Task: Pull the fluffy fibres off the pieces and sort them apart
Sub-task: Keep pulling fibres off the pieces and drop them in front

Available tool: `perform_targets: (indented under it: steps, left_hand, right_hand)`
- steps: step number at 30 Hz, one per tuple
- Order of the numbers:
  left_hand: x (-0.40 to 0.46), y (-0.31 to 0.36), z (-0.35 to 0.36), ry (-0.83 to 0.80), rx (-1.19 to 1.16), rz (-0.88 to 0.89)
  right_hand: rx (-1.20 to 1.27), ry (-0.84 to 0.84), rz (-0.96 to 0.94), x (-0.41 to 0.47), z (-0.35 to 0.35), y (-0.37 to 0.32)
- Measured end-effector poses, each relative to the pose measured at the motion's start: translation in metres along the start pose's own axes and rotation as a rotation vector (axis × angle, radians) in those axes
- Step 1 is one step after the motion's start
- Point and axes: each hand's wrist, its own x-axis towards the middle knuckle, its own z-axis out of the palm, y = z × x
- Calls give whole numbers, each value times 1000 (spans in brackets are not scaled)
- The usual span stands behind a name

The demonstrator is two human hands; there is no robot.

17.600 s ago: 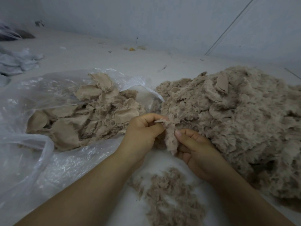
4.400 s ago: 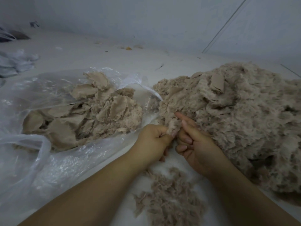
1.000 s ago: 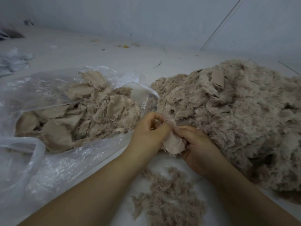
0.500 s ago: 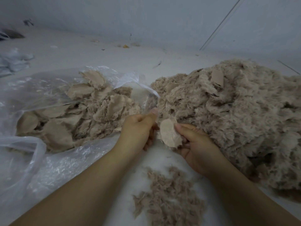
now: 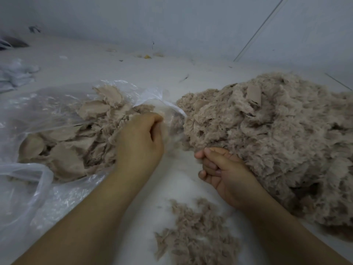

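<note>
My left hand [image 5: 139,142] hovers over the mouth of the clear plastic bag [image 5: 38,192], fingers curled. A pale blur beside its fingertips hides whether it holds anything. The bag holds stripped beige fabric pieces [image 5: 76,138]. My right hand [image 5: 219,169] rests at the foot of the big heap of fluffy pieces [image 5: 277,140], its fingers loosely curled, and I see nothing in it. A small pile of pulled-off fibres [image 5: 194,238] lies on the white surface between my forearms.
The white surface [image 5: 114,69] runs back to a grey wall. Crumpled pale material [image 5: 15,75] lies at the far left, and small scraps [image 5: 147,56] sit near the wall.
The round stripped piece that my right hand held half a second ago is gone from it. My left hand has swung left and away to the bag's mouth. My right hand has dropped slightly.
</note>
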Motion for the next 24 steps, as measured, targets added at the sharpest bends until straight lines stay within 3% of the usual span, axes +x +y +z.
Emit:
perform_targets:
  steps: [2,4,6,8,13,17,24]
  left_hand:
    - [8,-13,-8,-104,424,3]
    - [9,-16,-10,-258,676,-95]
    - [7,-15,-10,-372,776,-149]
    - [6,-12,-9,-344,790,-114]
    - [2,8,-7,-183,683,80]
    - [-9,18,2,-206,564,203]
    - [-8,30,25,-373,-63,74]
  right_hand:
    - [2,11,4,0,0,1]
    - [-10,23,10,0,0,1]
    - [-21,29,12,0,-1,2]
    - [-17,31,13,0,0,1]
    - [-17,12,11,0,-1,1]
    - [-17,0,2,1,-2,2]
    - [-13,-5,-1,-2,0,0]
